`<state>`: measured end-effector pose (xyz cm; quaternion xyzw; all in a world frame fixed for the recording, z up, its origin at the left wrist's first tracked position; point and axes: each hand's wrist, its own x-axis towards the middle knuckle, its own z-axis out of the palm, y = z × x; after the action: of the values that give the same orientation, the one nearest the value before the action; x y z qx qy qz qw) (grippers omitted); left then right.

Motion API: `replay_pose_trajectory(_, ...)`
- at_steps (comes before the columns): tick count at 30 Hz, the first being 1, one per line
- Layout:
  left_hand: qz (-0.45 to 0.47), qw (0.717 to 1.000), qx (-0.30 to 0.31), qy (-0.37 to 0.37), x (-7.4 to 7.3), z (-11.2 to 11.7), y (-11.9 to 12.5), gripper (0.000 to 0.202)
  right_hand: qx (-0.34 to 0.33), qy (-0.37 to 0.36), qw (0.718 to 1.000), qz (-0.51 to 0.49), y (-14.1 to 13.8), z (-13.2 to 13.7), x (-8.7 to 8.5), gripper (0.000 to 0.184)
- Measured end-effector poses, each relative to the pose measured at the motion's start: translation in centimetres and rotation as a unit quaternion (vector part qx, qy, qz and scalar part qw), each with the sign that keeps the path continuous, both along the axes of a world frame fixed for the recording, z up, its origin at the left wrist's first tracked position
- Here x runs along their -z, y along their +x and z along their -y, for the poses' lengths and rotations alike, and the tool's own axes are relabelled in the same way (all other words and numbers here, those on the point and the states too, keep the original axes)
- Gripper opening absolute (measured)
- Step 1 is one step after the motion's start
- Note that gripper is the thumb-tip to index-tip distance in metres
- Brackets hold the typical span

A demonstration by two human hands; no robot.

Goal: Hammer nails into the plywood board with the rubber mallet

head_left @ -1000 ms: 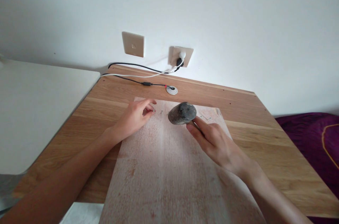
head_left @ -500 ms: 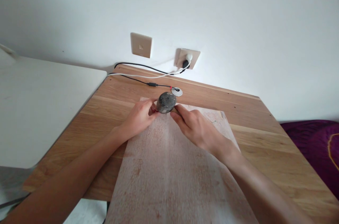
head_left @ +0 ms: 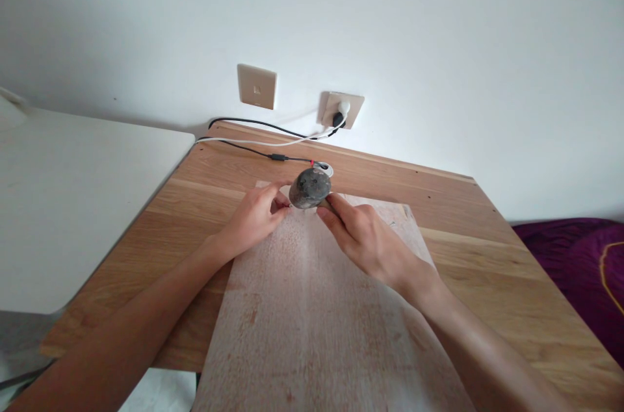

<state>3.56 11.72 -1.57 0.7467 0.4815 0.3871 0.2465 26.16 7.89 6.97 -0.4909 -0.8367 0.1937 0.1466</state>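
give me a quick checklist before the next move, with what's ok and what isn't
1. Right hand gripping the dark grey rounded mallet by its handle: ok.
2. Left hand well clear of the mallet's head: not ok, its fingers are right beside it in view.
3. Anything pinched in those fingers: cannot tell, too small.
4. Whitewashed wooden board lying on the brown wooden table: ok.
5. Thin white cable clear of the board: ok.

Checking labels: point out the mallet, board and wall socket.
mallet (head_left: pixel 310 188): head-camera view, dark end face
board (head_left: pixel 312 314): head-camera view, bare middle
wall socket (head_left: pixel 354 106): head-camera view, faceplate right of plugs (head_left: pixel 340 116)
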Motion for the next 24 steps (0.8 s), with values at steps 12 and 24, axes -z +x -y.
replay_pose_trajectory(12, -0.004, 1.0, 0.01, -0.016, 0.3, -0.2, -0.4, 0.044, 0.071, -0.043, 0.984, -0.161, 0.8, 2.0, -0.9, 0.018)
replay_pose_trajectory(24, -0.023, 0.999, 0.017, 0.015, 0.3, -0.3, -0.5, 0.04, 0.267, -0.184, 0.857, -0.399, 8.3, 11.3, 2.9, 0.038)
